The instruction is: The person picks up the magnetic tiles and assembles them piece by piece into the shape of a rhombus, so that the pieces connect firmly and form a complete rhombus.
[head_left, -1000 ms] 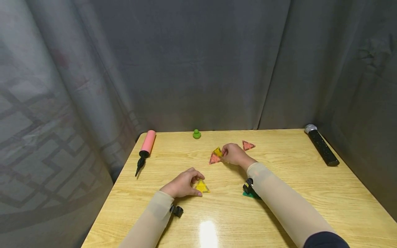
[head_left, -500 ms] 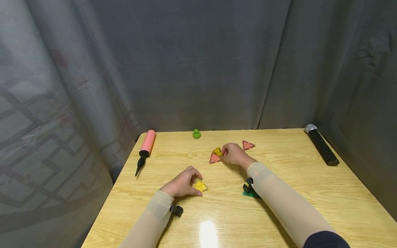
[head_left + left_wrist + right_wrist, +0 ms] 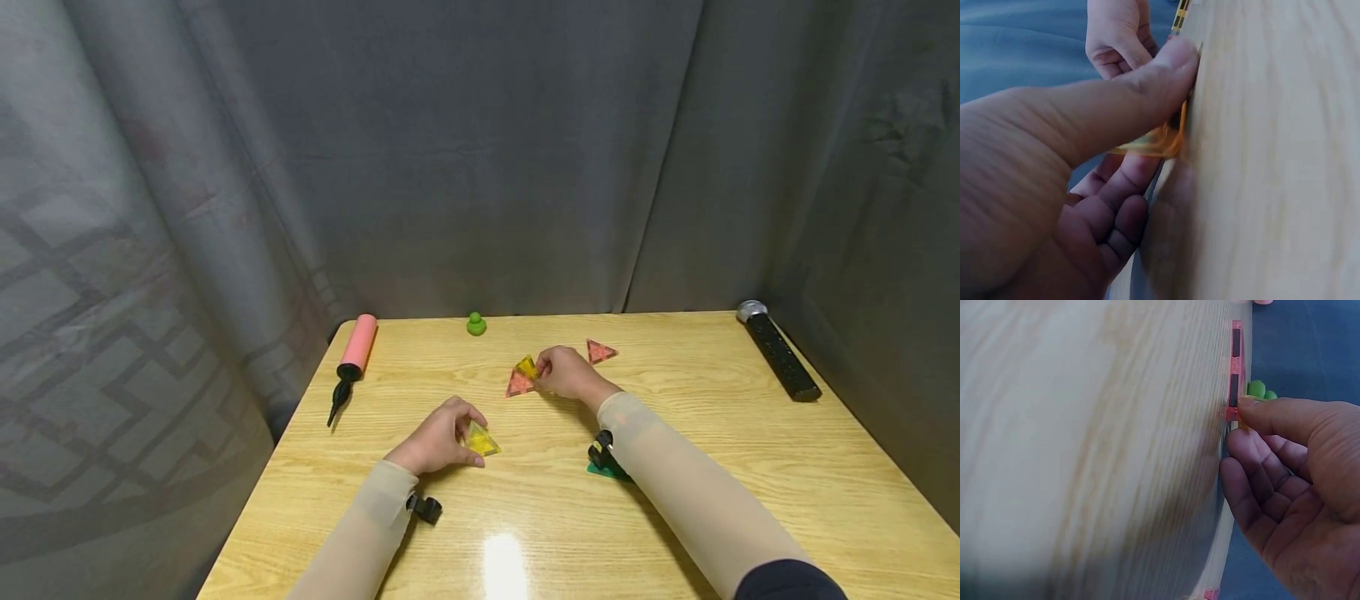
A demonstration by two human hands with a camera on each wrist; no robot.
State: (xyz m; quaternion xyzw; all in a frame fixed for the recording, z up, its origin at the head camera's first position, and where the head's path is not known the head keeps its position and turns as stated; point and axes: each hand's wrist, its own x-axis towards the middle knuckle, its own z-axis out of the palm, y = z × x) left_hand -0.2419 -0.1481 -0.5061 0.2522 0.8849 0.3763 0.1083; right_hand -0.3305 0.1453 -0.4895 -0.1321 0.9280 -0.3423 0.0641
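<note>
My left hand (image 3: 442, 435) holds a yellow triangular magnetic tile (image 3: 482, 440) between thumb and fingers, low over the table. The left wrist view shows this tile's orange-looking rim (image 3: 1169, 149) tilted behind the thumb. Farther back, my right hand (image 3: 567, 372) pinches another yellow triangular tile (image 3: 527, 367) at its edge. That tile is at the far side of a pink triangular tile (image 3: 519, 384) on the table; whether they touch is hard to tell. In the right wrist view the pink tile's edge (image 3: 1235, 362) shows dark magnet strips, while the fingers mostly hide the yellow one.
A second pink triangle (image 3: 600, 351) lies beyond my right hand. Under the right forearm a green tile (image 3: 606, 472) is partly covered. Along the back are a pink hand pump (image 3: 358, 346), a small green toy (image 3: 476, 324) and a black microphone (image 3: 780, 354), before grey curtains.
My left hand has moved slightly away from me, and its yellow tile has tilted and shifted with it. The right hand and its yellow tile have stayed in place.
</note>
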